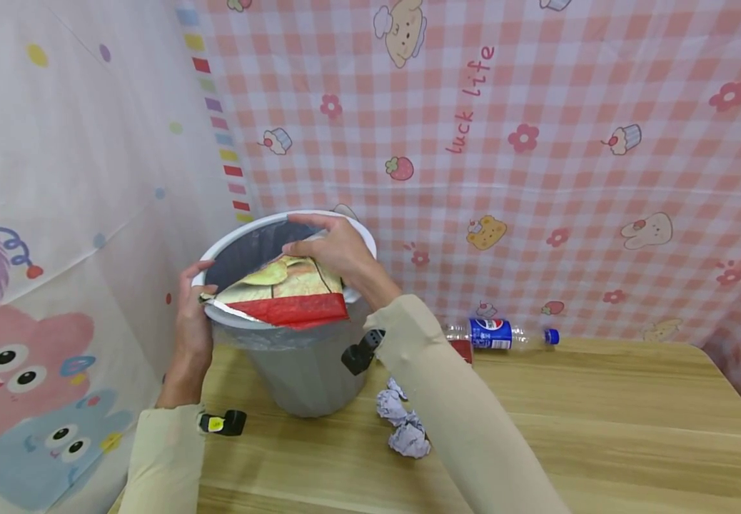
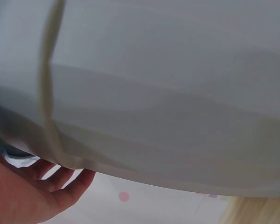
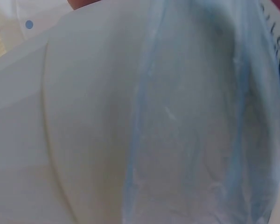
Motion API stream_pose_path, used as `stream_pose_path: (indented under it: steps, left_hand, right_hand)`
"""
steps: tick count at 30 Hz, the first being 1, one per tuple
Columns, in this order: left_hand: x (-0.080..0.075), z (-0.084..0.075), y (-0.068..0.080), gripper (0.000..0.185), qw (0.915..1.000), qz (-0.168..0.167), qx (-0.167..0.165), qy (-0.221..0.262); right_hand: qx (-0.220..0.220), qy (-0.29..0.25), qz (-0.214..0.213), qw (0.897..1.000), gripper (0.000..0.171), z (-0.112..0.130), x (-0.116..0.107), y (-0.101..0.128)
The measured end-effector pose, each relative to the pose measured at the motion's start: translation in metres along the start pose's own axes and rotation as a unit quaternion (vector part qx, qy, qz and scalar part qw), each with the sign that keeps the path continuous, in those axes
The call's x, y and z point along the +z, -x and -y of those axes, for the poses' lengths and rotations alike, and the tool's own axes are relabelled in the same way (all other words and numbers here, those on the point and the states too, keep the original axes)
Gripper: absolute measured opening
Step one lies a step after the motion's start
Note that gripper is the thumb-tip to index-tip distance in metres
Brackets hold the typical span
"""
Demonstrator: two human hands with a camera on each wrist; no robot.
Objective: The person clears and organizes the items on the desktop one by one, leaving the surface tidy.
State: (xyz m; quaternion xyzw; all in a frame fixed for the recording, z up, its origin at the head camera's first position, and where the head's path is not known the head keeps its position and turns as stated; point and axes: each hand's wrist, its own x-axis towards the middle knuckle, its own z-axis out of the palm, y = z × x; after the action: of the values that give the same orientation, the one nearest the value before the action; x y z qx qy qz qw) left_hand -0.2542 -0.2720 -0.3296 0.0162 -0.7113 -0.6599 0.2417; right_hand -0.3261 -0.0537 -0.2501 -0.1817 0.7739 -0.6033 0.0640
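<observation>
A grey trash bin point(image 1: 309, 382) with a pale rim and a clear plastic liner point(image 1: 242, 337) stands on the table. A red and yellow chip bag point(image 1: 300, 310) lies across its opening, its red end over the front rim. My left hand point(image 1: 192, 325) is at the left rim, thumb and forefinger at the bag's corner; in the left wrist view its other fingers point(image 2: 74, 186) touch the bin's outside. Over the opening, my right hand point(image 1: 341, 253) grips the bag's upper right part, forefinger stretched out. The right wrist view is mostly filled by bin wall and bluish liner point(image 3: 186, 116).
Several crumpled paper balls point(image 1: 407, 432) lie right of the bin, beside my right forearm. A plastic bottle point(image 1: 492, 334) with a blue label and cap lies near the back cloth. A dark red item point(image 1: 462, 350) is partly hidden by the sleeve. Printed cloths hang behind and left.
</observation>
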Motion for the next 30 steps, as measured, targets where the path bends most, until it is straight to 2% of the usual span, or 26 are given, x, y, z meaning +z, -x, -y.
stream_pose_path:
  steps: [6, 10, 16, 19, 24, 30]
  left_hand:
    - [0.0001, 0.0006, -0.0008, 0.046, 1.0000, -0.003, 0.003, 0.005]
    - [-0.0004, 0.0011, -0.0011, 0.046, 1.0000, -0.005, 0.004, 0.004]
    - [-0.0011, 0.0008, -0.0003, 0.046, 0.9996, 0.001, 0.010, -0.025]
    - [-0.0009, -0.0002, -0.0003, 0.046, 0.9996, 0.001, 0.015, -0.022]
    - [-0.0004, -0.0008, -0.0005, 0.046, 0.9998, 0.001, 0.017, -0.014]
    - [-0.0002, -0.0005, 0.0007, 0.045, 0.9997, 0.006, 0.012, -0.021]
  right_hand:
    - [-0.001, 0.002, 0.022, 1.000, 0.055, 0.0005, -0.0009, 0.0001]
    - [-0.003, 0.015, 0.022, 1.000, 0.056, 0.0004, -0.0012, -0.0005]
    - [-0.010, -0.012, 0.029, 0.999, 0.055, 0.0012, -0.0012, 0.0002]
    - [-0.014, -0.014, 0.028, 0.999, 0.059, 0.0014, -0.0016, 0.0007]
    - [-0.016, 0.002, 0.016, 1.000, 0.068, 0.0013, -0.0016, 0.0000]
    - [-0.013, 0.038, 0.029, 0.999, 0.074, 0.0004, -0.0021, -0.0016]
